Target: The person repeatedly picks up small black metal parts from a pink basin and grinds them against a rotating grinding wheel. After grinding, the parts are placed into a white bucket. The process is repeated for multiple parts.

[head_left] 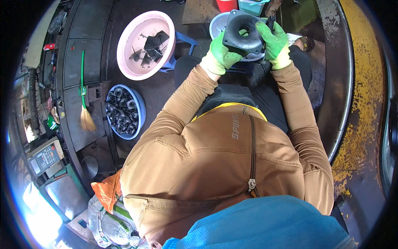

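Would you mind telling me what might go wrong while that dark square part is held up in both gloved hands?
1. The dark square part is gripped only at its edges by the left hand and right hand; it might slip onto the person's lap.
2. The white basin lies right beneath, so a dropped part could strike it.

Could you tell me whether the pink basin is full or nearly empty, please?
Nearly empty. The pink basin holds only a few dark parts clustered at one side; most of its bare bottom shows.
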A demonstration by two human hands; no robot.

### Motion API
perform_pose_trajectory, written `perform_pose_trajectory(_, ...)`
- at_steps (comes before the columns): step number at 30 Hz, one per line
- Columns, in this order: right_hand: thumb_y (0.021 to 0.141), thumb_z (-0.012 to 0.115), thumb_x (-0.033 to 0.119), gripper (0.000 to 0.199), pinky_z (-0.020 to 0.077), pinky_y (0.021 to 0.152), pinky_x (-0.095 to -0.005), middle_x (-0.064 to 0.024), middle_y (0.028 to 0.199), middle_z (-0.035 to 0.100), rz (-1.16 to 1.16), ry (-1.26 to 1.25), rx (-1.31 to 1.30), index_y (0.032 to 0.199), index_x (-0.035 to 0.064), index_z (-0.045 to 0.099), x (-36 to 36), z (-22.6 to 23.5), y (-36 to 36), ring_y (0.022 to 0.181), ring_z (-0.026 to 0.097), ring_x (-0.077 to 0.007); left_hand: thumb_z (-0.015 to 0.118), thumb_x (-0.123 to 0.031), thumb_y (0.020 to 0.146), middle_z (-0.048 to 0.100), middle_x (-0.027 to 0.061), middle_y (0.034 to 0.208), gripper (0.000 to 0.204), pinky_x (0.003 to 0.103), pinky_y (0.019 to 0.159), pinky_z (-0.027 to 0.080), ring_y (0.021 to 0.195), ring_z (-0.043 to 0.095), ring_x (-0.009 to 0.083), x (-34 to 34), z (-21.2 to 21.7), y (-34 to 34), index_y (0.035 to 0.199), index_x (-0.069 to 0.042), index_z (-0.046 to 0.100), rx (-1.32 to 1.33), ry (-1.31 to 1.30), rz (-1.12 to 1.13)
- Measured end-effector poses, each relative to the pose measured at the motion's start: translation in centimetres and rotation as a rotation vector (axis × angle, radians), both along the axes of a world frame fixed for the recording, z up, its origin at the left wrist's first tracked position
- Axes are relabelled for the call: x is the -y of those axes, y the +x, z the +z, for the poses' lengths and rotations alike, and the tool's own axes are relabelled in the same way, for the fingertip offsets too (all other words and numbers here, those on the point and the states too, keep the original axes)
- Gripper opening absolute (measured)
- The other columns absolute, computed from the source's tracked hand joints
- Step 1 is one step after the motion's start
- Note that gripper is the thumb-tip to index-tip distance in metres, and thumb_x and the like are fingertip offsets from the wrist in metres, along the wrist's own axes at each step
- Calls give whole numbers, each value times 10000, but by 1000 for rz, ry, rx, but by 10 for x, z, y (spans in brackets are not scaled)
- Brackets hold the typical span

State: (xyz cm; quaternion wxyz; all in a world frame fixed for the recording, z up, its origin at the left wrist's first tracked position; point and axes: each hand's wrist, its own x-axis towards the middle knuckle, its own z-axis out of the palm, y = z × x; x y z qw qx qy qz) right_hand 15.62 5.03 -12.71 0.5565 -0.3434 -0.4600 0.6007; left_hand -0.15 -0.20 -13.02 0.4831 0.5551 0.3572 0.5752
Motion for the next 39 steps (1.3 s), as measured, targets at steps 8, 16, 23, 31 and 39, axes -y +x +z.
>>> perform_pose_trajectory(8, 893, 605, 86, 201, 525, 709, -243, -43, 927, 646, 133, -89, -366, 1077, 6, 595, -1, -5, 2, 798, 617, -106, 585, -89, 863, 616, 118, 1142, 368, 327, 883, 483, 1027, 611, 240, -5, 7, 2, 1218, -8, 534, 294, -85, -84)
perform_pose_trajectory(16, 888, 593, 46, 202, 536, 745, -272, -60, 965, 643, 171, -77, -403, 1086, 9, 586, -5, -13, 12, 843, 624, -132, 480, -138, 939, 588, 134, 1214, 338, 330, 926, 462, 1082, 584, 221, -8, 8, -14, 1234, 17, 540, -244, 201, -113)
perform_pose_trajectory(23, 889, 566, 94, 302, 515, 771, -283, -87, 997, 641, 264, -23, -321, 1171, -13, 555, 1, -4, 16, 852, 618, -156, 502, -243, 947, 571, 125, 1225, 424, 366, 976, 444, 1112, 561, 227, -1, 9, -18, 1301, -13, 476, 245, -264, -296)
perform_pose_trajectory(31, 754, 696, -9, 374, 493, 772, -251, -58, 1030, 636, 176, 459, 196, 1117, 31, 614, -1, -5, 14, 873, 601, -124, 585, -351, 887, 535, 146, 1257, 502, 400, 1001, 409, 1167, 512, 258, 6, 21, -13, 1270, -37, 501, 716, -503, -461)
perform_pose_trajectory(39, 824, 702, 150, 289, 340, 449, -188, 7, 789, 611, -141, -136, 113, 1075, 36, 615, -17, -13, 8, 523, 466, -36, 858, -268, 538, 618, 96, 1153, 566, 403, 970, 405, 1097, 528, 302, -14, 37, -48, 1042, -92, 669, -793, 432, 546)
